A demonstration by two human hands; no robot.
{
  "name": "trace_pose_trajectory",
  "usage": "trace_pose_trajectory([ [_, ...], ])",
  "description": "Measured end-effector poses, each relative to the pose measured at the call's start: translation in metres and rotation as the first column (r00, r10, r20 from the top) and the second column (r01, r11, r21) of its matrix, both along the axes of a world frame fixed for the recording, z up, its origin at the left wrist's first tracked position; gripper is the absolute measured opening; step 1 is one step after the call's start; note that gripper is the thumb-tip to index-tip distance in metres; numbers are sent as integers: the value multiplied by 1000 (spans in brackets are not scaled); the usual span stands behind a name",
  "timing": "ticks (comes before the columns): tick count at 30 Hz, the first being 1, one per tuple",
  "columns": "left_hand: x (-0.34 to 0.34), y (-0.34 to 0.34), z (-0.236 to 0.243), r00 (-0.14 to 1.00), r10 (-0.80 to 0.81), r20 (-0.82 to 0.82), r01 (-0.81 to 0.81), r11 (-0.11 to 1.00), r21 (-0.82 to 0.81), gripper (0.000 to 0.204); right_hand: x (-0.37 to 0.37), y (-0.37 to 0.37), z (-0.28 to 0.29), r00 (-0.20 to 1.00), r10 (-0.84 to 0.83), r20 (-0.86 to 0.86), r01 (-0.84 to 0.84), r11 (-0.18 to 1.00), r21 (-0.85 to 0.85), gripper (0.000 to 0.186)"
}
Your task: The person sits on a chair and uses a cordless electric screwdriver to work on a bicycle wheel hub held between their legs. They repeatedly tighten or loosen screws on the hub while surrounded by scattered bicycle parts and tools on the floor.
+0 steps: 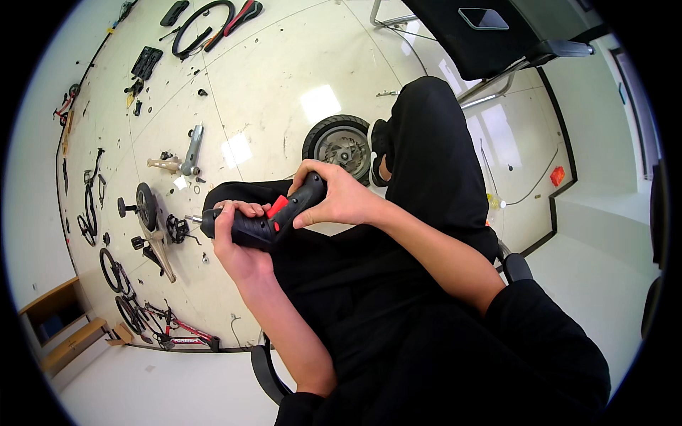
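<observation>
Across my lap lies a black cordless screwdriver [250, 228] with a red trigger, and both of my hands are on it. My left hand [240, 250] wraps the front body from below, fingers curled over the top. The handle end is gripped by my right hand [342, 197], its thumb underneath near a small red button. A short metal tip [193, 219] points left from the tool's nose. Beyond my right hand, a small black-tyred wheel [317, 136] lies flat on the floor, beside my shoe [381, 145].
Grey metal brackets [192, 150], a wheel with a pedal [146, 206] and other bike parts lie on the tiled floor at left. A black chair [455, 42] holding a phone [483, 19] stands at far right. A red bicycle frame [186, 332] sits at lower left.
</observation>
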State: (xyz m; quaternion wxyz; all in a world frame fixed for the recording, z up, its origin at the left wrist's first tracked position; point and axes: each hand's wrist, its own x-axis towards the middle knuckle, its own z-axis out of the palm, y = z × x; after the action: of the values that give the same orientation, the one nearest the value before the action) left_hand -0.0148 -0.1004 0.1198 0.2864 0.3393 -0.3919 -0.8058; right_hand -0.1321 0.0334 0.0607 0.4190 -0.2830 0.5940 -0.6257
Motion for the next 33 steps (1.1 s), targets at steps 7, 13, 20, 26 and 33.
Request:
trace_pose_trajectory([
  [7, 12, -8, 1, 990, -138, 16, 139, 986, -91, 18, 3, 1, 1, 917, 11, -399, -46, 996, -78, 45],
  [13, 12, 2, 11, 871, -475, 129, 490, 817, -303, 20, 14, 6, 19, 790, 566, -234, -507, 819, 268, 42],
  [20, 0, 15, 10, 910, -352, 219, 411, 833, -370, 10, 15, 1, 18, 798, 601, -44, -557, 763, 328, 44],
  [26, -6, 19, 9, 913, -148, 381, 294, 885, -360, 16, 18, -3, 10, 814, 560, -151, -496, 807, 319, 41],
  [33, -6, 11, -4, 937, -96, 335, 182, 954, -236, 19, 16, 2, 24, 801, 494, -340, -345, 843, 412, 37],
])
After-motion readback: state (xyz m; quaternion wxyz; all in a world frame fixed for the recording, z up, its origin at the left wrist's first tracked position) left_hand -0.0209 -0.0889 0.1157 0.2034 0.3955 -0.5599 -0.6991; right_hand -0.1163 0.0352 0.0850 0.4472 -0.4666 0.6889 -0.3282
